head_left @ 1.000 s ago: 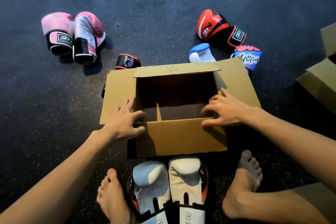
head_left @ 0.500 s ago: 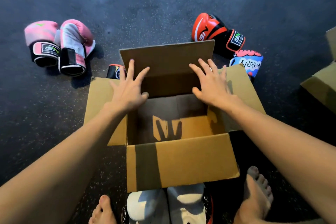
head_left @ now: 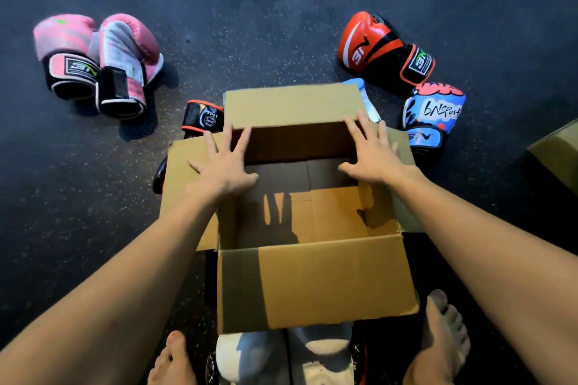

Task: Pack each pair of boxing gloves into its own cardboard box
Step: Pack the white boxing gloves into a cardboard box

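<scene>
Head view: left hand (head_left: 223, 166) and right hand (head_left: 373, 155), fingers spread, press the far flap (head_left: 291, 105) of the empty brown cardboard box (head_left: 312, 281) on the floor (head_left: 281, 9); released, it may spring shut.

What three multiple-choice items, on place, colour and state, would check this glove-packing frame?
1. Where do the pink gloves lie?
A. Inside the cardboard box
B. On the floor, left of and beyond the box
C. Between the feet

2. What colour are the gloves at the near flap?
A. Green
B. Yellow
C. White

3. What state is the box in?
A. Open, holding no gloves
B. Open, holding one glove
C. Taped shut

1 B: they lie on the dark floor, apart from the box.
2 C: white padding shows below the flap.
3 A: its flaps stand open and only bare cardboard shows inside.
</scene>
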